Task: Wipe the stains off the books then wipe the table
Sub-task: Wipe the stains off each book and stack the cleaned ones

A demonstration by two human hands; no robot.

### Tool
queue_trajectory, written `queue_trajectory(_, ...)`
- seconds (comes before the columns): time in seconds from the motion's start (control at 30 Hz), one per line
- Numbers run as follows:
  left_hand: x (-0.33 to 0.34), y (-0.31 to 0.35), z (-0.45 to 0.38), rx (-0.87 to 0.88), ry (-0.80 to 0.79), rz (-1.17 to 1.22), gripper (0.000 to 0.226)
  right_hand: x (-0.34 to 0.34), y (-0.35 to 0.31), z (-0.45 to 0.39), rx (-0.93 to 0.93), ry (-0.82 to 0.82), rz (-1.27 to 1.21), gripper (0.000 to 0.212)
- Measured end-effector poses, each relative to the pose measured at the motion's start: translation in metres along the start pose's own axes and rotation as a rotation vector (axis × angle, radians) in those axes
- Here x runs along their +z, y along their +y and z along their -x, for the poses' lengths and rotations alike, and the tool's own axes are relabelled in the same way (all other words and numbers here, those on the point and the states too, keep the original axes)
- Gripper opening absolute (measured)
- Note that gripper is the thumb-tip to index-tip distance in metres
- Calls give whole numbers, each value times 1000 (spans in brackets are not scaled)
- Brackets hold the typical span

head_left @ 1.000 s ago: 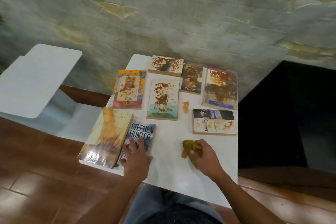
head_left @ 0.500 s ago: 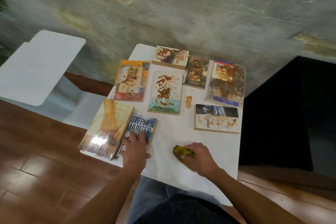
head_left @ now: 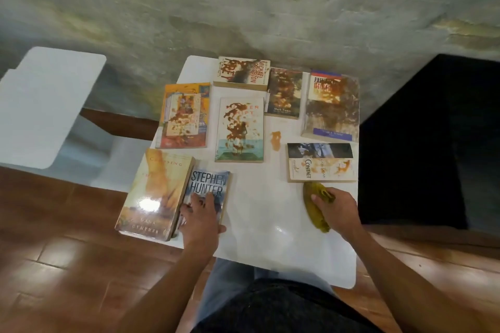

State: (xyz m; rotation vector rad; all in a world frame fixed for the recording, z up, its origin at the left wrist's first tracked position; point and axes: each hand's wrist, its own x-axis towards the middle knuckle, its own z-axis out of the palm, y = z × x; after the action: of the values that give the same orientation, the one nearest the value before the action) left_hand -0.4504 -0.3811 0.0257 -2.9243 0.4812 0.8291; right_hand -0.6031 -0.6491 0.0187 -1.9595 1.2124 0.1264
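Observation:
Several books lie flat on the white table (head_left: 259, 246), most smeared with brown stains. My left hand (head_left: 200, 220) rests with straight fingers on the blue Stephen Hunter book (head_left: 209, 186) at the front left. A large tan book (head_left: 154, 192) lies beside it. My right hand (head_left: 338, 209) grips a yellow cloth (head_left: 315, 213) pressed on the table just below the Contact book (head_left: 322, 162). A brown stain (head_left: 276, 140) marks the table between the middle book (head_left: 239, 130) and the Contact book.
A white chair (head_left: 46, 105) stands to the left of the table. The grey wall (head_left: 243, 8) runs right behind the table's far edge. A dark box-like object (head_left: 433, 143) stands to the right. Brown tiled floor (head_left: 54, 265) surrounds the table.
My right hand has slid the yellow cloth across the table to the right, up to the Contact book. My left hand stays on the Stephen Hunter book.

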Motion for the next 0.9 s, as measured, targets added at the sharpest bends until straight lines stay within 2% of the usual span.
queue_trajectory(0.13, 0, 1, -1, 1, -3, -6, 86, 4, -8, -5, 23, -16, -32, 18)
queue_trajectory(0.3, 0, 1, 2, 12, -2, -30, 89, 16, -34, -8, -32, -230, 88, 22)
queue_trajectory(0.47, -3, -1, 5, 23, -15, 3, 88, 43, -51, 6, -76, -326, 150, 27)
queue_trajectory(0.63, -7, -6, 2, 48, -69, 54, 93, 54, -72, 16, -44, -427, 137, 36)
queue_trajectory(0.73, -10, -6, 0, 38, -106, 112, 88, 51, -83, 19, -41, -468, 42, 28)
queue_trajectory(0.83, -17, -5, -1, 31, -78, 135, 68, 45, -88, 29, -18, -529, -185, 10)
queue_trajectory(0.9, -23, 0, -3, 50, -4, 158, 58, 41, -82, 34, 46, -548, -385, 17)
